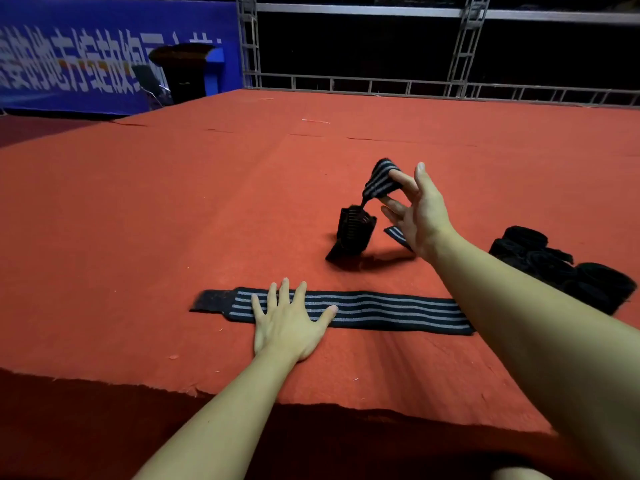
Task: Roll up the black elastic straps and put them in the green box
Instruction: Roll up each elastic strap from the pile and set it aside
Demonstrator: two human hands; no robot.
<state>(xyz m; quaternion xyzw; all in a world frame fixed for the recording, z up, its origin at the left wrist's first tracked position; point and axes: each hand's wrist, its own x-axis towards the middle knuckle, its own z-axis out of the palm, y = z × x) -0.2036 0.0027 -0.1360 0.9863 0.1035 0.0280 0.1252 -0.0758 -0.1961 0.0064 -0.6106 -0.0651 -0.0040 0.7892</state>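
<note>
A black elastic strap with grey stripes lies flat and stretched out on the red carpet near the front edge. My left hand presses on its left part with straight, spread fingers. A second striped strap hangs off the fingertip of my raised right hand, whose fingers are spread and thumb stands apart. That strap's lower, partly folded part dangles down to the carpet. No green box is in view.
A pile of black rolled straps sits on the carpet at the right, beside my right forearm. The red carpeted platform ends at a frayed front edge. A metal truss railing and a blue banner stand behind.
</note>
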